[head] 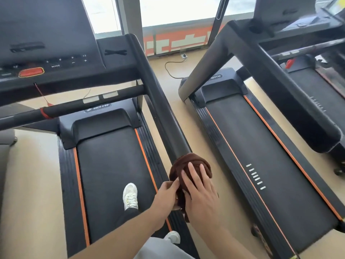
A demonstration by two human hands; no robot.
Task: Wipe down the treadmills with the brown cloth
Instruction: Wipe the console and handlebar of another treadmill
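Note:
A brown cloth (183, 162) is wrapped over the near end of the black right handrail (160, 109) of the left treadmill (108, 165). My right hand (201, 195) lies on top of the cloth with its fingers spread and pressing down. My left hand (166, 195) pinches the cloth's hanging edge at the left side of the rail end. I stand on this treadmill's belt; a white shoe (130, 196) shows on it.
A second treadmill (261, 156) stands to the right across a strip of beige floor, its thick left handrail (280, 90) reaching toward me. The left treadmill's console (46, 53) with a red stop button (30, 72) is ahead. A power cable (171, 68) lies on the floor by the windows.

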